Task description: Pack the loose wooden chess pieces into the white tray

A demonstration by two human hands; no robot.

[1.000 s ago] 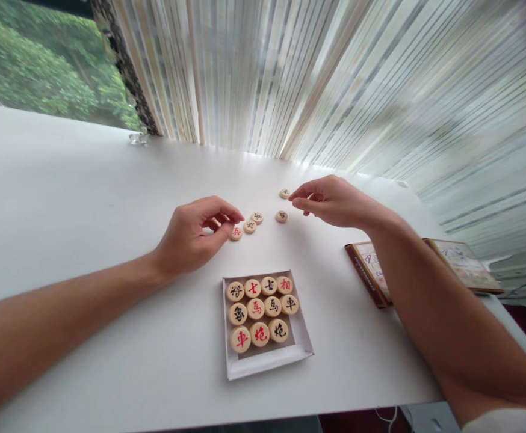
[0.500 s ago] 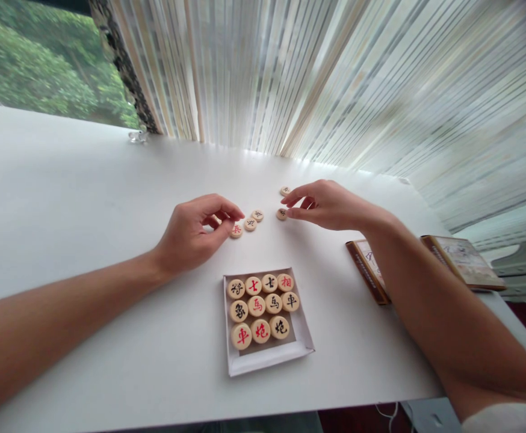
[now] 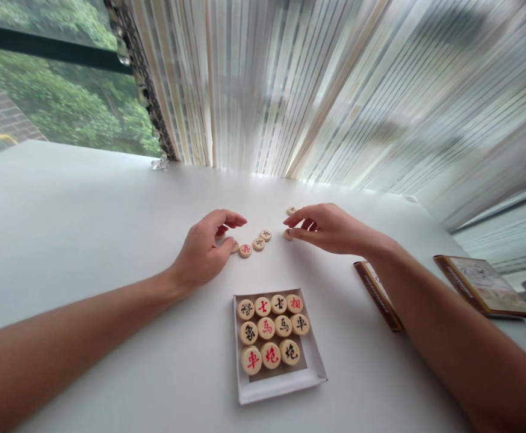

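Small round xiangqi pieces lie on the white table [image 3: 109,337] between my hands. My left hand [image 3: 209,246] is at the left end of a short row, fingers curved and apart, thumb tip by a partly hidden piece [image 3: 235,246]. Beside it lie a red-lettered piece [image 3: 245,250] and two black-lettered pieces [image 3: 259,243]. My right hand [image 3: 324,228] hovers over another piece [image 3: 287,234], its thumb touching or close to the edge and its fingers apart above. A further piece [image 3: 291,210] sits behind those fingers, partly covered.
A shallow white box [image 3: 285,385] in front holds rows of larger xiangqi pieces [image 3: 265,328] with red and black characters. Two brown-edged boxes [image 3: 484,285] lie at the right, one partly behind my right forearm. A string curtain [image 3: 254,90] hangs along the back edge.
The view has tilted up, so everything sits lower. My left fingers have spread and drawn back from the red-lettered piece. My right thumb and fingers have come closer about their piece.
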